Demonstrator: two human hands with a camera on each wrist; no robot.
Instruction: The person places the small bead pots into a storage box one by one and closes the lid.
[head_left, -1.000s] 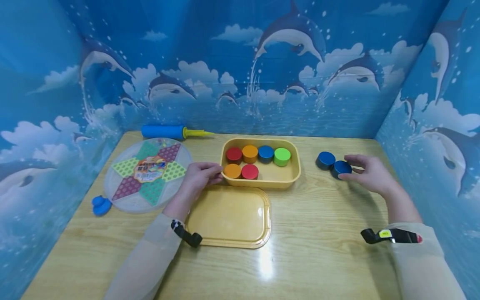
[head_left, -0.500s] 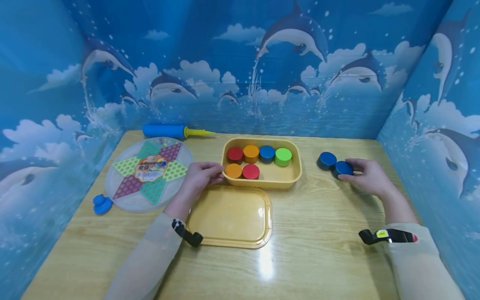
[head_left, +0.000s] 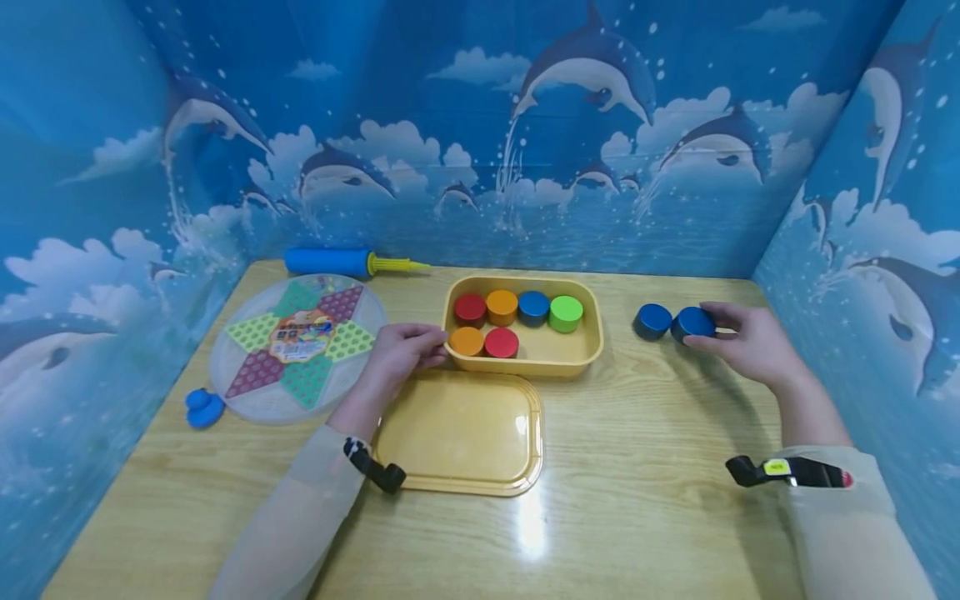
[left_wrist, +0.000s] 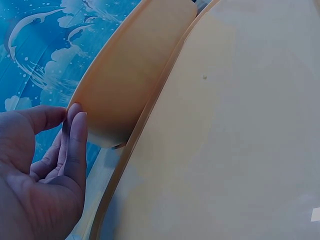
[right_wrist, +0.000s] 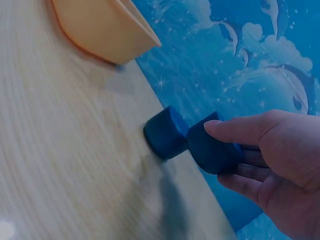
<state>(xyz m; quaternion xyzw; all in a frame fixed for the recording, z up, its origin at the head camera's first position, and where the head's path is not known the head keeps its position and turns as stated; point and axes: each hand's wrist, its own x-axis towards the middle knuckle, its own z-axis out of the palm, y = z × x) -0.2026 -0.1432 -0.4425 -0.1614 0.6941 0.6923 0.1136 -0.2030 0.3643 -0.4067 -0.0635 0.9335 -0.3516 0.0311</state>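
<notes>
At the right of the table my right hand [head_left: 753,343] pinches a blue round block [head_left: 692,324] between thumb and fingers. In the right wrist view this block [right_wrist: 212,147] looks raised off the wood, close beside a second blue block [right_wrist: 166,134] that stands on the table. My left hand [head_left: 407,354] pinches the left rim of a yellow box [head_left: 555,365]; the left wrist view shows thumb and fingertips at the box's edge [left_wrist: 115,85]. Inside the box are red blocks [head_left: 501,342], orange blocks [head_left: 502,307], one blue block [head_left: 533,307] and one green block [head_left: 566,313].
A yellow lid [head_left: 465,429] lies flat in front of the box. To the left are a round clear game board [head_left: 255,392] with coloured star points, a blue pump [head_left: 327,261] with a yellow nozzle, and a small blue object [head_left: 203,408]. Dolphin-print sheets [head_left: 480,125] wall the table.
The pinched blue block has shifted slightly up and to the right with my right hand, beside the other blue block. My left hand and the box have stayed put.
</notes>
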